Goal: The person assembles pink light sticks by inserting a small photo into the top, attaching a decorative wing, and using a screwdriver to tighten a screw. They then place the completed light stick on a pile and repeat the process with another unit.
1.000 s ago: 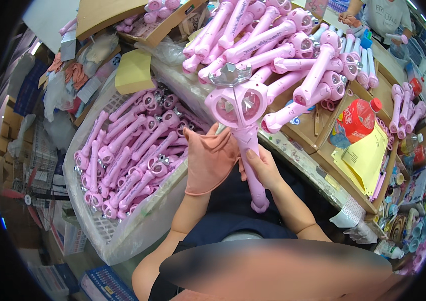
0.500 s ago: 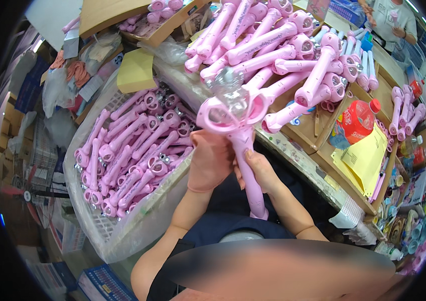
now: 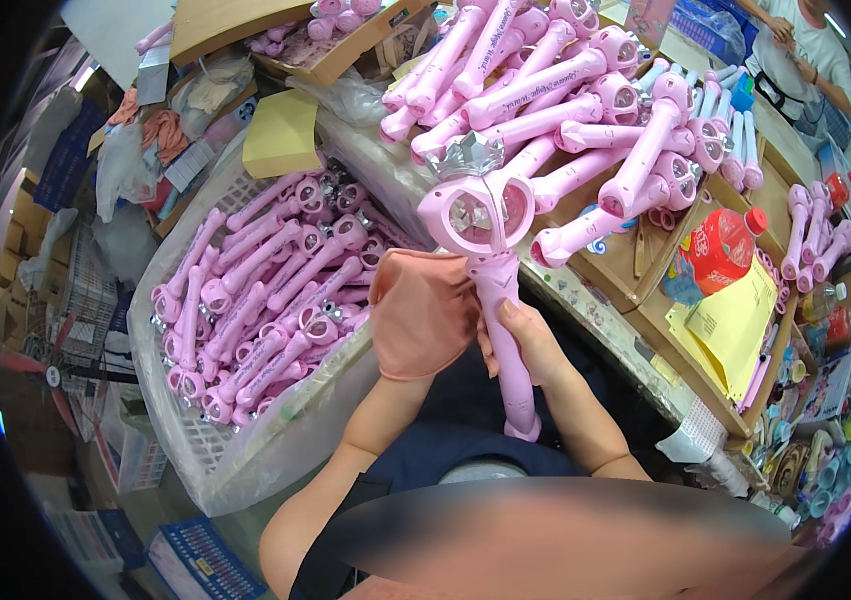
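Note:
In front of me a pink toy wand (image 3: 511, 350) stands nearly upright, its round, windowed head topped by a silver crown (image 3: 467, 160). My right hand (image 3: 533, 343) is closed round the handle, with the thumb along its front. A peach-coloured cloth (image 3: 423, 318) covers my left hand (image 3: 415, 345) down to the wrist like a mitt, and hides its fingers. The cloth meets the wand just below the head. Whether the covered fingers grip the wand I cannot tell.
At my left stands a plastic-lined basket (image 3: 235, 470) full of crowned wands. More pink wands (image 3: 535, 85) are heaped on the bench ahead, beside a red-labelled bottle (image 3: 720, 250) and yellow paper (image 3: 725, 325). Another person (image 3: 810, 50) stands at the far right.
The wand's head has moved slightly right and come to rest; its blurred crown is now sharp. The cloth-covered hand has shifted a little. The far person's hands have moved.

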Tool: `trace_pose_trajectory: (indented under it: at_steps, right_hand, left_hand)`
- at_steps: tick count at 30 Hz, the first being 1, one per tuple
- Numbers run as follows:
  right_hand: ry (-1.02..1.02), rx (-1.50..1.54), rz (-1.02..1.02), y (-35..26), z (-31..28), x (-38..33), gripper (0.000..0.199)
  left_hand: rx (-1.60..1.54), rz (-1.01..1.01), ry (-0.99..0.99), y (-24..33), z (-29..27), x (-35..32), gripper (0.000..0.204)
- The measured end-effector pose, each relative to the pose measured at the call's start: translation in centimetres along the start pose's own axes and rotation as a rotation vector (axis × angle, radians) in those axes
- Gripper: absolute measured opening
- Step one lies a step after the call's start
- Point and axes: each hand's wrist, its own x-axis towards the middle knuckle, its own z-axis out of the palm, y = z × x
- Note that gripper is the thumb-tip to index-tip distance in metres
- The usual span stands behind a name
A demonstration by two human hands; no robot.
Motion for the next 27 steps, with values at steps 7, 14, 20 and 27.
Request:
trace_pose_trajectory:
  at_steps: [7,14,20,27]
  right_hand:
    - [-0.045,0.085,0.026,0.2,0.1,-0.1,0.045]
    - [-0.027,0.06,0.035,0.9,0.1,0.0,0.042]
    - [0.037,-0.081,-0.015,1.4,0.2,0.3,0.034]
    - [0.008,-0.07,0.036,1.9,0.0,0.3,0.039]
  left_hand:
    - [0.141,-0.02,0.119,-0.9,3.0,-1.9,0.022]
    - [0.366,0.131,0.054,-2.0,4.3,-2.2,0.039]
    - [-0.106,-0.045,0.086,-2.6,5.5,-3.5,0.035]
    - [0.226,-0.018,-0.044,-3.4,5.6,-4.9,0.037]
